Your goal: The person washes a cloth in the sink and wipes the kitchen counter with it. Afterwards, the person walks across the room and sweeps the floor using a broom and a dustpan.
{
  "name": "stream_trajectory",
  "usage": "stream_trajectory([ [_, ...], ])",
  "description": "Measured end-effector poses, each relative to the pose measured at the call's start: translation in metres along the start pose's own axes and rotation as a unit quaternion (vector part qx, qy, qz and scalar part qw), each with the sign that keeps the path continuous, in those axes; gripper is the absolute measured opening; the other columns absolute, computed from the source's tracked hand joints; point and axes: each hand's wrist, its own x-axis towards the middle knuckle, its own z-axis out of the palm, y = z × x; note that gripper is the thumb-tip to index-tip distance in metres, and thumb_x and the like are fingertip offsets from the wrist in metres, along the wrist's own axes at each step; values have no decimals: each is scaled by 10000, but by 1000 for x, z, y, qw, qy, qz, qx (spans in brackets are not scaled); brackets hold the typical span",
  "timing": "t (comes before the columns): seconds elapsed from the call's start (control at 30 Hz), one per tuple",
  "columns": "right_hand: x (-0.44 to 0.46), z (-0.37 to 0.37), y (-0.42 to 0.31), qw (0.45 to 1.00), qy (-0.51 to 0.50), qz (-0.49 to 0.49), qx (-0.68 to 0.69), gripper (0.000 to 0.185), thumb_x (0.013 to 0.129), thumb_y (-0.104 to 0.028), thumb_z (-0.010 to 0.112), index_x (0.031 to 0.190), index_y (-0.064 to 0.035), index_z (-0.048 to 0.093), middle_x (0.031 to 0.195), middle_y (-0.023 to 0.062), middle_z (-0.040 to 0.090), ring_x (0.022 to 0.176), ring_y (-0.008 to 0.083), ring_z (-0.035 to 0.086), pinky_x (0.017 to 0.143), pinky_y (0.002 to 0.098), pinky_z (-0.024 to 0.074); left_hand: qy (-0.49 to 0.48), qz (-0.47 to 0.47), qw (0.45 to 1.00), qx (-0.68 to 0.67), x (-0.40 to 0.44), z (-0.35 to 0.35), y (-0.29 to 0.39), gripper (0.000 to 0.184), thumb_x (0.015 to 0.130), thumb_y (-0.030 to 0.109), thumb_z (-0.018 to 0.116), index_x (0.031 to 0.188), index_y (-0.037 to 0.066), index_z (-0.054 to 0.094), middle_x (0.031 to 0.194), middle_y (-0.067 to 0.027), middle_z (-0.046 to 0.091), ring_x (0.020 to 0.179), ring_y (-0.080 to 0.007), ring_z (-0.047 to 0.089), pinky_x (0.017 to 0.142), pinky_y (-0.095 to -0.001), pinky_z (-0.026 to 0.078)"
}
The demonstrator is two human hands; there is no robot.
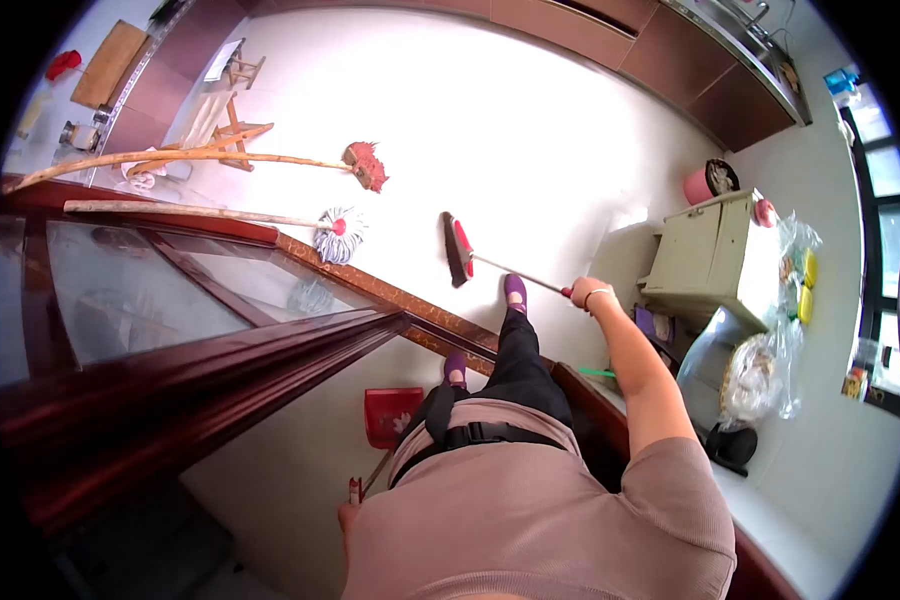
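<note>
My right hand [594, 294], with a thin band at the wrist, is closed round the red end of a broom [462, 246]. The broom's thin shaft slants away to a red head with dark bristles, low over or on the white floor. Down at my left side, my left hand [348, 514] is mostly hidden by my body. It is closed at the handle of a red dustpan [390, 418], whose pan is beside my left leg. Some pale bits lie in the pan.
Two mops, one red [366, 166] and one grey-white [340, 236], lean by the glass door [130, 270]. My feet straddle the brown door sill [440, 340]. A pale cabinet [708, 250] and a pink bin [698, 186] stand right; a folding stool [232, 135] stands left.
</note>
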Motion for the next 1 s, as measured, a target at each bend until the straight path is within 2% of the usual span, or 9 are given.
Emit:
stream_trajectory([
  [0.13,55,-94,32,1000,11,25,-16,450,861,-443,458,1110,-90,583,1137,134,572,1084,278,527,889,387,414,-35,8,991,125,-30,11,66,315,653,213,695,809,-49,616,713,-197,612,666,-288,612,583,-383,448],
  [0.2,67,-137,42,998,40,46,-7,431,871,-425,449,1111,-94,582,1127,132,577,1087,270,525,884,388,417,-24,66,973,222,-37,19,80,331,652,202,690,860,-43,608,747,-203,616,723,-324,618,618,-397,461],
  [0.37,85,-202,41,992,109,-10,-68,301,834,-158,437,1085,-98,593,1101,124,590,1033,289,560,862,374,442,-53,64,989,120,-101,10,180,302,668,170,671,869,-45,603,752,-193,616,706,-305,614,620,-386,461],
  [0.5,67,-229,32,994,88,-66,-28,282,856,-178,421,1071,-136,599,1068,140,598,1001,303,569,850,385,448,-80,1,996,47,-124,7,258,266,681,134,655,857,-57,596,723,-184,606,644,-273,590,598,-361,449],
  [0.6,63,-224,20,983,96,-159,-12,330,903,-303,372,1059,-119,598,1046,152,602,976,315,575,828,403,447,-54,69,991,104,-111,18,281,251,676,126,644,842,-55,591,685,-145,588,609,-223,557,580,-350,435],
  [0.63,85,-209,15,983,97,-157,-1,289,814,-222,433,1022,-105,595,964,142,628,881,307,608,786,404,470,-55,70,990,107,-112,18,294,251,676,126,644,842,-55,591,685,-145,588,609,-223,557,580,-350,435],
  [0.73,116,-187,-20,987,29,-156,14,273,845,-224,416,1008,-109,603,818,93,647,632,211,630,700,375,491,-36,37,999,16,-118,8,346,233,674,126,629,825,-47,589,649,-105,556,598,-167,525,565,-344,425],
  [0.8,133,-176,-41,988,-35,-151,25,419,900,-405,376,1070,-87,591,1116,143,578,1049,305,546,876,428,418,-25,86,995,-32,-119,-1,368,216,668,121,617,800,-45,580,631,-67,527,589,-135,488,553,-321,414],
  [1.0,154,-175,-11,995,-21,-96,16,413,890,-412,407,1089,-99,591,1120,146,577,1053,300,547,867,416,424,-4,111,986,-128,-117,-14,417,147,673,89,622,773,-16,593,610,-17,514,544,-100,453,499,-270,370],
])
